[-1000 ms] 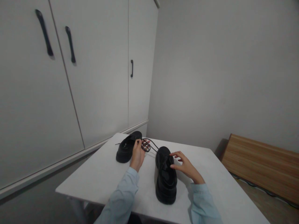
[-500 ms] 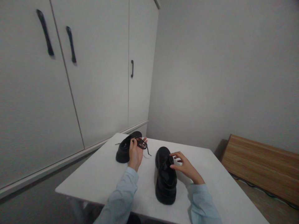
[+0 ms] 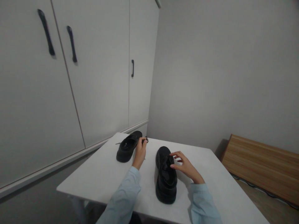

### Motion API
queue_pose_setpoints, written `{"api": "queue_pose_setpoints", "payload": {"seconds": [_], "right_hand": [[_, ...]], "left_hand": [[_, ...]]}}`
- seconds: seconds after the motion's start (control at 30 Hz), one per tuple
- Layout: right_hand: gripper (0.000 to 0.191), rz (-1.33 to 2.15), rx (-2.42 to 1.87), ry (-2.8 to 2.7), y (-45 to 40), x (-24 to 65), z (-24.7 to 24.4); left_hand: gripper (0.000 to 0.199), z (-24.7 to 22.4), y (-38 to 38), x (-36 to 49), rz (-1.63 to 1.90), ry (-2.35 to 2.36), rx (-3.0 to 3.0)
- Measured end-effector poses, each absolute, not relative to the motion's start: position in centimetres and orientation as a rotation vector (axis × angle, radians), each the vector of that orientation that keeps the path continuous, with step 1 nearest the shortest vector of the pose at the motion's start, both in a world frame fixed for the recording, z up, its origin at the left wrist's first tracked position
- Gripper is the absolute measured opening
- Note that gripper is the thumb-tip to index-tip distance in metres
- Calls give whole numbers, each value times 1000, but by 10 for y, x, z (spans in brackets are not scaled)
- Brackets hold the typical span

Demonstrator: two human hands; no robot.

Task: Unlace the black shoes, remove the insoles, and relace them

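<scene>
Lace has bunched inside the left grip (mostly hidden).

Near the tabletop's far left corner, the left hand hides most of the lace and part of one shoe. What the right hand's fingertips meet on the other shoe is too small to tell. Both sleeves and the tabletop's near right corner are cut off.

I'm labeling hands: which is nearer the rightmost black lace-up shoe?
Right. The right hand is at the right side of the shoe; the left hand is apart, to its left.
</scene>
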State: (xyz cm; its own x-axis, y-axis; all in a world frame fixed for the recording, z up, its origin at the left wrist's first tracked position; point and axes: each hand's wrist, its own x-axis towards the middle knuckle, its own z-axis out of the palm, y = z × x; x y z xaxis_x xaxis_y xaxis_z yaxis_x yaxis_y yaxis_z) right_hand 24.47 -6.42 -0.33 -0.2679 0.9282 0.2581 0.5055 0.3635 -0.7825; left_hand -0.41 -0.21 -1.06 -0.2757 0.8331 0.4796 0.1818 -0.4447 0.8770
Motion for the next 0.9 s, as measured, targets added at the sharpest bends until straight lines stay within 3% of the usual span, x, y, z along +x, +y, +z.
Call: {"api": "queue_pose_setpoints", "payload": {"seconds": [0.37, 0.67, 0.9], "right_hand": [[45, 764, -1244, -1893, -65, 243, -2], [44, 763, -1242, -1897, -65, 242, -2], [44, 772, -1238, -1900, -65, 242, -2]], "left_hand": [[33, -42, 9, 0, 987, 1903, 2170], [47, -58, 6, -5, 374, 1915, 2313], [71, -66, 15, -6, 226, 1865, 2305]]}}
